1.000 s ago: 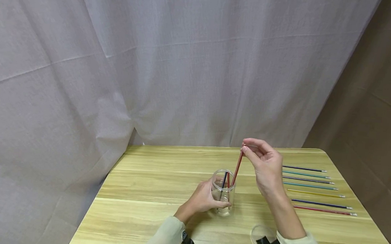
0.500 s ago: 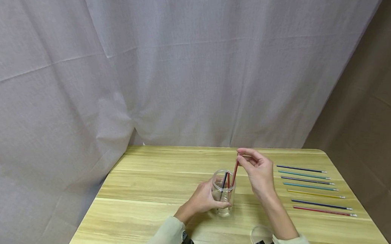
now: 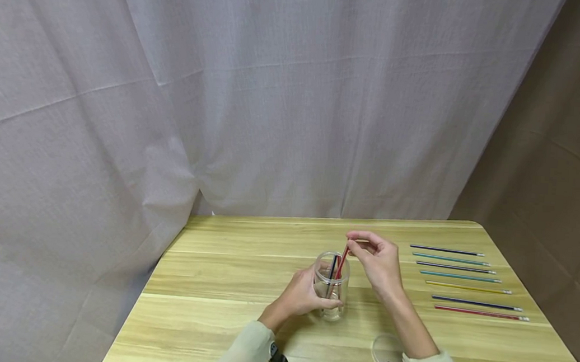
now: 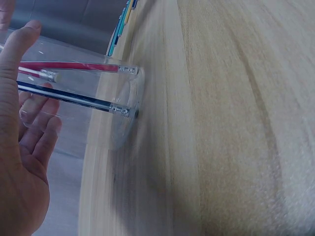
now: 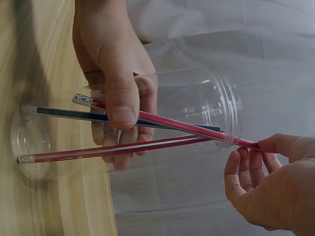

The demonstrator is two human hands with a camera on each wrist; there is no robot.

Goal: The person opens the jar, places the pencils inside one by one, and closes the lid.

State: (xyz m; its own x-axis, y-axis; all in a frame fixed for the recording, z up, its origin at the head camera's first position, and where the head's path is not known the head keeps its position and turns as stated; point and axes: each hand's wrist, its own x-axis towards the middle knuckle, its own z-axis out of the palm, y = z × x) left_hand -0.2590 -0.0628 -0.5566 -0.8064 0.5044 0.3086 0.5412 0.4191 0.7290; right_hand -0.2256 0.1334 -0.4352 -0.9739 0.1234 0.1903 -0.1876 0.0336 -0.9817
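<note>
My left hand (image 3: pixel 304 294) grips a clear plastic jar (image 5: pixel 227 105) round its side, thumb in front. The jar stands upright on the table. Between the thumb and fingertips of my right hand (image 3: pixel 377 263), above the rim, is the upper end of a red pencil (image 5: pixel 182 125). That pencil slants down inside the jar, its eraser end hanging above the bottom in the left wrist view. Another red pencil (image 5: pixel 98 151) and a dark blue pencil (image 5: pixel 64 114) lean in the jar with their eraser ends at its base.
On the right of the wooden table (image 3: pixel 212 276) several pencils lie in a row, among them a yellow pencil (image 3: pixel 468 287) and a red pencil (image 3: pixel 480 312). A clear round rim (image 3: pixel 373 349) shows by my right wrist. Grey cloth (image 3: pixel 274 118) hangs behind the table.
My right hand has moved down and left, lowering the red pencil deeper into the jar and tilting it across the others. The left hand and the jar have stayed put.
</note>
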